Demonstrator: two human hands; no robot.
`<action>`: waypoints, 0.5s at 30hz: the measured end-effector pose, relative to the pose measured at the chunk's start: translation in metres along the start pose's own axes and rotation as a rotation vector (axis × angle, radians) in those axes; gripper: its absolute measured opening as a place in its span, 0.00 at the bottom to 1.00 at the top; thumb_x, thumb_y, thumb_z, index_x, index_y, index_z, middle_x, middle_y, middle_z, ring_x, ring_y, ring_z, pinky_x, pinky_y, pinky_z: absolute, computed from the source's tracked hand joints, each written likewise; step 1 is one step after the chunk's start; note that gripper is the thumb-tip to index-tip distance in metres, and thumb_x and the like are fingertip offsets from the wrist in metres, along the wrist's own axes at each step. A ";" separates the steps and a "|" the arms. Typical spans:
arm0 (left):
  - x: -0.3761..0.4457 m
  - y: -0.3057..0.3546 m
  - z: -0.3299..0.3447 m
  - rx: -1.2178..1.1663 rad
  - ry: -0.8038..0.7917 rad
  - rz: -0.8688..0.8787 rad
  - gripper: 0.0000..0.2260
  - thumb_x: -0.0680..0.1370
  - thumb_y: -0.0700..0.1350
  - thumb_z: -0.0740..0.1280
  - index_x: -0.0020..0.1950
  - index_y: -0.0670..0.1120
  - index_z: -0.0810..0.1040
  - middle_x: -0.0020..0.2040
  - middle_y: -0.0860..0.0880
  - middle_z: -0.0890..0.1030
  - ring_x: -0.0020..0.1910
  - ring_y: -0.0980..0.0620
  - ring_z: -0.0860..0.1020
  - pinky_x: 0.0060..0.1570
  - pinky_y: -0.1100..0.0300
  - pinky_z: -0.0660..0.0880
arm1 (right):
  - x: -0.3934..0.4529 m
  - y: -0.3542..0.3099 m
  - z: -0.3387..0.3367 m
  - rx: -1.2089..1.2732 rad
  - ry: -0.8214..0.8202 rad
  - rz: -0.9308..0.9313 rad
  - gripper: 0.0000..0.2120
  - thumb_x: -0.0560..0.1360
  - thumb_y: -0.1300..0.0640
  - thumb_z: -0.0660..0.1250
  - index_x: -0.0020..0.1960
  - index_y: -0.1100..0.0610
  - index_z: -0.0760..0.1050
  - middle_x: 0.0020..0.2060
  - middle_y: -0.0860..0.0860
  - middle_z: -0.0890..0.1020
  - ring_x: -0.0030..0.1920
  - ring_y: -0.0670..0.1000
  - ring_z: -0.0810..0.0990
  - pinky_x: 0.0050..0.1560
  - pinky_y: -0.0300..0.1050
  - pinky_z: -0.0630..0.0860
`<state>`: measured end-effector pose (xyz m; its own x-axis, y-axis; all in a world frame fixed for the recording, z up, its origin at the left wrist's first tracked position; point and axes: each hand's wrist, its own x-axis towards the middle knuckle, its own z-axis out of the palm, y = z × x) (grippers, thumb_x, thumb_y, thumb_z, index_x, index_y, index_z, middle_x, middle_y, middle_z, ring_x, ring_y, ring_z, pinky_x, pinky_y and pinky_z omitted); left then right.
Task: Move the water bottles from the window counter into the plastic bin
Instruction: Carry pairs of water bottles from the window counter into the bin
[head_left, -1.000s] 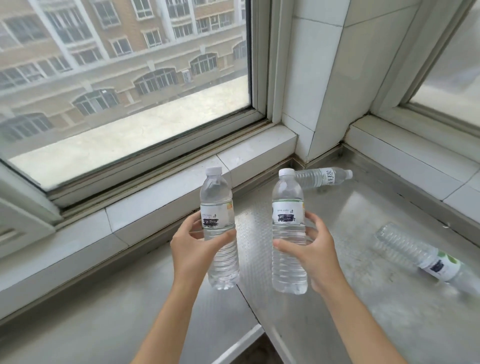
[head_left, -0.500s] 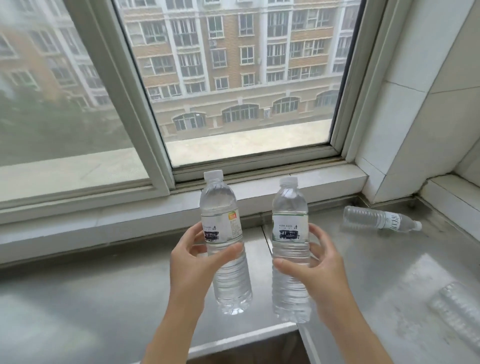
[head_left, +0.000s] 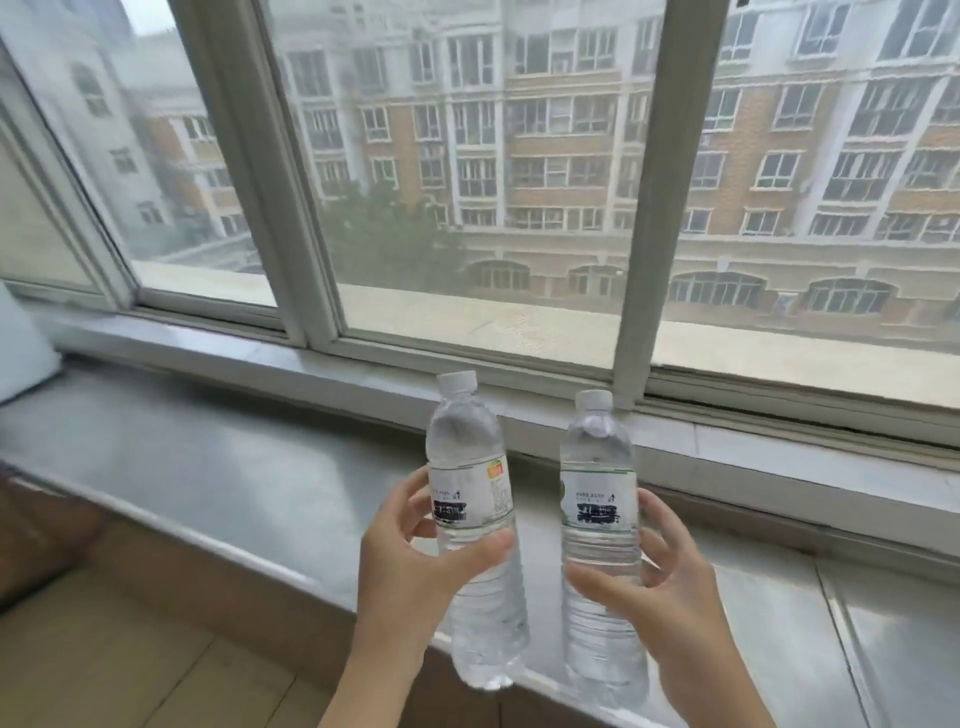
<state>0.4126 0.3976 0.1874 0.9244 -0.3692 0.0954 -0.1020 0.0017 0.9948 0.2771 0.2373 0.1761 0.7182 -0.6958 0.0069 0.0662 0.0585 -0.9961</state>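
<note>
Two full water bottles in hand, bin not in view yet

L hand (head_left: 415, 566) grips the left water bottle (head_left: 475, 525) round its middle, thumb across the front just under the label; R hand (head_left: 660, 597) wraps the right water bottle (head_left: 600, 530) the same way. Both upright-ish, caps on, held above the front edge of the steel window counter (head_left: 218, 467), close together but not touching. Plastic bin isn't visible, so the carry path is a guess. Risks, as I judge: ribbed thin plastic can slip or flex in a one-hand mid-body grip, esp. w/ the left bottle tilted; swinging both at once could knock them together or clip the counter edge; a drop would land on the floor tiles (head_left: 130, 665) below.
</note>
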 end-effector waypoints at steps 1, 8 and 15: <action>0.003 0.000 -0.022 0.000 0.028 0.005 0.37 0.47 0.57 0.82 0.55 0.64 0.76 0.49 0.67 0.83 0.45 0.65 0.81 0.43 0.60 0.77 | 0.001 0.000 0.023 -0.004 -0.040 -0.005 0.42 0.51 0.62 0.82 0.61 0.41 0.71 0.46 0.45 0.86 0.43 0.48 0.86 0.40 0.42 0.79; 0.013 -0.003 -0.183 -0.002 0.254 0.058 0.37 0.49 0.54 0.83 0.57 0.65 0.76 0.49 0.58 0.87 0.45 0.56 0.84 0.40 0.65 0.78 | 0.000 0.018 0.191 -0.020 -0.308 -0.027 0.43 0.53 0.66 0.83 0.62 0.42 0.72 0.47 0.48 0.86 0.45 0.48 0.86 0.35 0.37 0.80; -0.002 -0.010 -0.334 0.009 0.507 0.074 0.37 0.52 0.52 0.83 0.59 0.62 0.77 0.50 0.57 0.87 0.48 0.57 0.84 0.45 0.58 0.78 | -0.024 0.035 0.354 -0.036 -0.580 -0.016 0.43 0.54 0.67 0.83 0.62 0.42 0.72 0.49 0.51 0.86 0.45 0.52 0.86 0.40 0.44 0.81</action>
<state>0.5340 0.7087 0.1893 0.9764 0.1284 0.1734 -0.1751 0.0022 0.9845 0.5070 0.5095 0.1727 0.9801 -0.1898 0.0590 0.0640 0.0201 -0.9977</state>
